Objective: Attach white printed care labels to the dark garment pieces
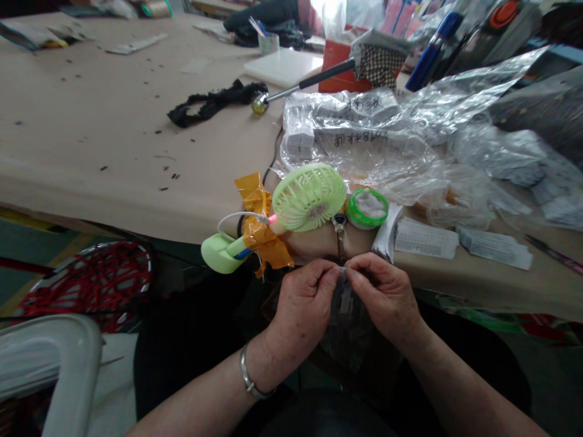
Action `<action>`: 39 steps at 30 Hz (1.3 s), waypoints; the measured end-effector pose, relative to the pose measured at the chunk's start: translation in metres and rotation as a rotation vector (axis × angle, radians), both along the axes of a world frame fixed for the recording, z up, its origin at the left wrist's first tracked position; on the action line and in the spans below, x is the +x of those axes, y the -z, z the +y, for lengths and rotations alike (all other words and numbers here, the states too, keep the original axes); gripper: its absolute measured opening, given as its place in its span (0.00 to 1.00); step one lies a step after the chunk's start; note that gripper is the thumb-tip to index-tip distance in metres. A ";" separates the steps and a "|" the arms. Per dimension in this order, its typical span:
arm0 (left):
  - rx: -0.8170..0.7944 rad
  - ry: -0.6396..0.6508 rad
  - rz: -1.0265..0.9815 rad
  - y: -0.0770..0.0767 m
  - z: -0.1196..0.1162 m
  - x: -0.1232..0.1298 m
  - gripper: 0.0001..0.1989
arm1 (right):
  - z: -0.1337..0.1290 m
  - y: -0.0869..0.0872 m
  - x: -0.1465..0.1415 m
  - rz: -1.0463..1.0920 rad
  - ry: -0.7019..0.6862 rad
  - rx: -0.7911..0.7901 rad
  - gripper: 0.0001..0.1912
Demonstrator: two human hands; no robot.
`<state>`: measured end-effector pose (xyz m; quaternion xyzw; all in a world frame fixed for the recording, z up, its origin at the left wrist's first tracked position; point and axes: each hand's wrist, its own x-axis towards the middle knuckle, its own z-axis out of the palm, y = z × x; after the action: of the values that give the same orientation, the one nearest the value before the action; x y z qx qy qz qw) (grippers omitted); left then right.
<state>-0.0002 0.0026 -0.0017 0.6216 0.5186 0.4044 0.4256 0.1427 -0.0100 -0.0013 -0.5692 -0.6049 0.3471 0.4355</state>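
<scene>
Just below the table's front edge, my left hand [304, 301] and my right hand [387, 297] meet fingertip to fingertip. Both pinch a small pale strip [341, 269], mostly hidden by the fingers; its exact kind does not show. Beyond the fingertips a thin metal rod with a dark knob [339, 230] sticks out at the table edge. Stacks of printed paper labels [426, 238] lie to the right of it. Under my hands hangs a clear plastic bag [348, 328] with pale pieces inside.
A green fan [310, 197] is fixed at the edge with brown tape [268, 243]. Beside it sits a green-rimmed tub [367, 208] with white filling. Plastic-wrapped bundles [359, 130], a hammer [300, 85] and black cloth [214, 104] lie farther back. A white chair [82, 346] stands left.
</scene>
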 end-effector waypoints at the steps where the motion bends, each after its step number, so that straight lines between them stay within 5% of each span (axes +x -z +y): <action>1: 0.001 -0.001 -0.004 0.000 0.001 0.000 0.08 | 0.001 0.000 0.000 -0.004 0.000 0.007 0.04; 23: -0.032 0.040 -0.016 -0.004 -0.003 -0.003 0.08 | -0.010 0.002 0.004 -0.021 -0.004 0.029 0.05; 27: -0.104 0.057 -0.040 0.004 -0.007 -0.007 0.08 | -0.026 -0.008 0.024 -0.257 -0.057 0.146 0.04; 30: -0.149 0.062 -0.047 0.015 -0.005 -0.007 0.09 | -0.026 -0.012 0.046 -0.501 0.026 0.377 0.05; 35: -0.176 0.044 0.014 0.026 -0.008 -0.002 0.09 | -0.011 0.005 0.069 -0.870 0.148 0.553 0.18; 39: -0.225 0.075 -0.036 0.029 -0.015 0.005 0.07 | -0.008 0.017 0.071 -0.910 0.171 0.582 0.15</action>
<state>0.0049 -0.0121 -0.0309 0.5815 0.5294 0.3387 0.5167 0.2140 -0.0184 -0.0183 -0.5653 -0.7548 -0.1526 0.2959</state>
